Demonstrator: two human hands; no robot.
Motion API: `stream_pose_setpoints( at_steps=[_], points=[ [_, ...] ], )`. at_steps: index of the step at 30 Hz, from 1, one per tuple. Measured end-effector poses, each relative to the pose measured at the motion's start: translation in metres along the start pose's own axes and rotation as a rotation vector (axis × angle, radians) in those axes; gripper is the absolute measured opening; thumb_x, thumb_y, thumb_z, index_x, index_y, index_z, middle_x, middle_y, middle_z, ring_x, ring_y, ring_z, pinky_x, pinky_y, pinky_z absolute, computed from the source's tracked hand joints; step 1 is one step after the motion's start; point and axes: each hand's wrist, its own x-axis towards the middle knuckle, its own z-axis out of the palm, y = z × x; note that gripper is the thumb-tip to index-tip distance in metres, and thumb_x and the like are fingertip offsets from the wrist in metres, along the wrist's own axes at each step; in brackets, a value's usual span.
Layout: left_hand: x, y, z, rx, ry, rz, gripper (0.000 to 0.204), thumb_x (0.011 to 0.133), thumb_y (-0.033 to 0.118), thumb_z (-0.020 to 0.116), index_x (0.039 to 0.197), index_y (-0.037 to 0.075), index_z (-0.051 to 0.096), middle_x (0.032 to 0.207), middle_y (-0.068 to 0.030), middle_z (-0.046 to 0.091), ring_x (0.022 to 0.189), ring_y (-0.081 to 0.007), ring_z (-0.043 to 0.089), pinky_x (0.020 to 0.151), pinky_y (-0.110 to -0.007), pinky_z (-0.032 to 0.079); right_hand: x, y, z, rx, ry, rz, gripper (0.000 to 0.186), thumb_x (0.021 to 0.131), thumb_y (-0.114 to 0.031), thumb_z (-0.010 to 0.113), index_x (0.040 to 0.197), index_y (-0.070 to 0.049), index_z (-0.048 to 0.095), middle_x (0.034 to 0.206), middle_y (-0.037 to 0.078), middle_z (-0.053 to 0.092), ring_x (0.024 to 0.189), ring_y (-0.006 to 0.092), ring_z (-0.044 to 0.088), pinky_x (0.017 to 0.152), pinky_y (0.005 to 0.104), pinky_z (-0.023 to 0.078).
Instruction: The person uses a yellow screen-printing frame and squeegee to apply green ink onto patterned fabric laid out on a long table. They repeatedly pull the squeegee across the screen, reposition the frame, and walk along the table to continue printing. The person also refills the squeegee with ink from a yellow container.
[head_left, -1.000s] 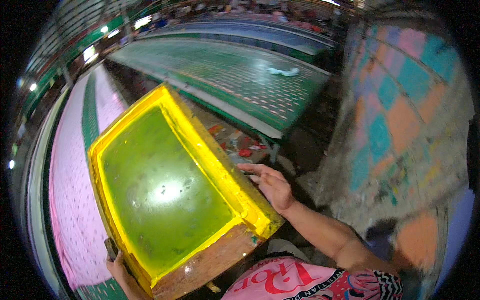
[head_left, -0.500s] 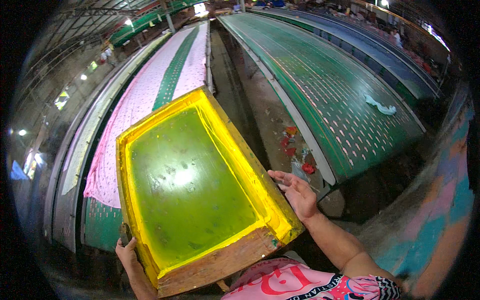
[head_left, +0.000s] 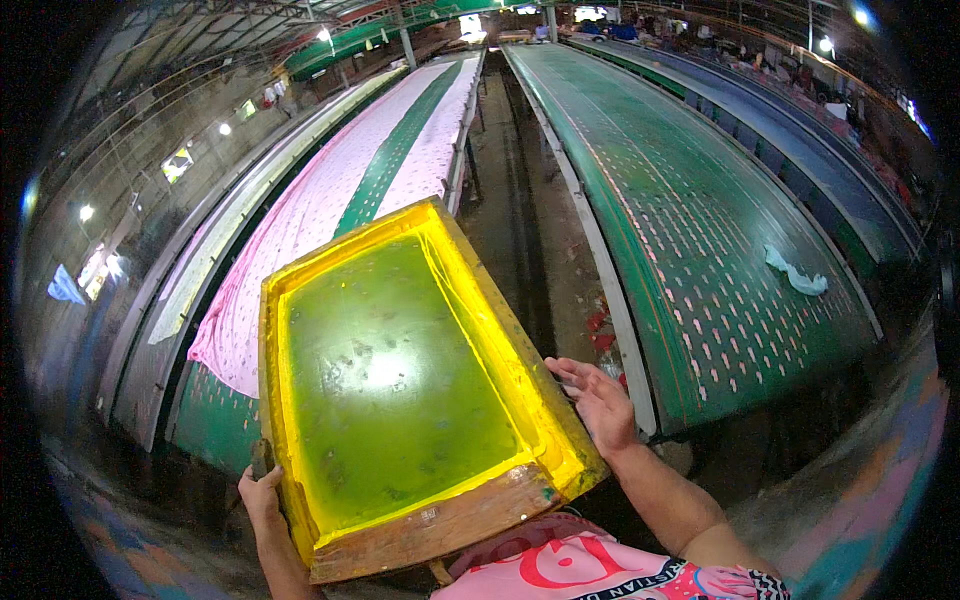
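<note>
A screen-printing frame (head_left: 430, 530) with wooden sides is held tilted in front of my body. Bright yellow ink coats its inner edges around the greenish, glossy mesh (head_left: 390, 400). My left hand (head_left: 262, 495) is closed on the frame's lower left side, next to a small dark piece on that edge; part of its fingers is hidden behind the wood. At the right side, my right hand (head_left: 603, 408) lies against the frame's outer edge, its fingers stretched out and slightly apart. Its thumb is not clearly visible.
Pink patterned cloth (head_left: 300, 280) covers a long table ahead on the left. A long green table (head_left: 720, 260) with rows of pale marks runs on the right, bearing a crumpled light-blue scrap (head_left: 797, 272). Between them is a narrow aisle (head_left: 510, 200) with red scraps on its floor.
My view has shifted, so the tables appear lower and farther right. The frame appears slightly farther right, with both hands keeping their places on it.
</note>
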Motion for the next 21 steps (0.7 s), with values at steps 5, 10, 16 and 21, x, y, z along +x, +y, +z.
stream_pose_setpoints(
  at_steps=[5,10,16,21],
  points=[
    [0.027,-0.009,0.021,-0.012,-0.031,-0.016,0.029,0.089,-0.001,0.078,0.116,-0.003,0.068,0.102,-0.0068,0.072,0.090,-0.0231,0.069,0.086,-0.041,0.053,0.034,0.001,-0.013,0.032,-0.013,0.001,0.055,0.109,-0.030,0.051,0.145,0.010,0.060,0.151,0.023,0.063,0.144,0.0336,0.056,0.125,0.0462,0.037],
    [0.050,0.021,0.074,0.080,0.021,-0.063,0.028,0.088,0.000,0.080,0.113,-0.002,0.068,0.102,-0.0082,0.073,0.090,-0.0235,0.069,0.087,-0.042,0.053,0.094,-0.002,-0.021,0.008,-0.015,0.029,0.055,0.108,-0.030,0.052,0.145,0.011,0.060,0.152,0.024,0.062,0.144,0.0337,0.056,0.124,0.0466,0.038],
    [0.119,0.030,0.180,-0.019,0.053,-0.065,0.030,0.087,0.001,0.082,0.114,-0.002,0.070,0.102,-0.0081,0.073,0.087,-0.0231,0.068,0.085,-0.041,0.053,0.207,-0.004,-0.059,-0.081,-0.018,0.038,0.056,0.108,-0.032,0.052,0.145,0.010,0.059,0.153,0.023,0.061,0.145,0.0337,0.055,0.123,0.0474,0.038],
    [0.181,0.060,0.263,-0.023,-0.032,-0.073,0.032,0.084,0.000,0.081,0.114,-0.002,0.071,0.100,-0.0070,0.073,0.084,-0.0208,0.068,0.083,-0.038,0.053,0.294,0.002,-0.092,-0.121,-0.001,-0.003,0.057,0.108,-0.033,0.052,0.146,0.009,0.059,0.155,0.024,0.060,0.146,0.0341,0.054,0.124,0.0487,0.038]
  ],
)
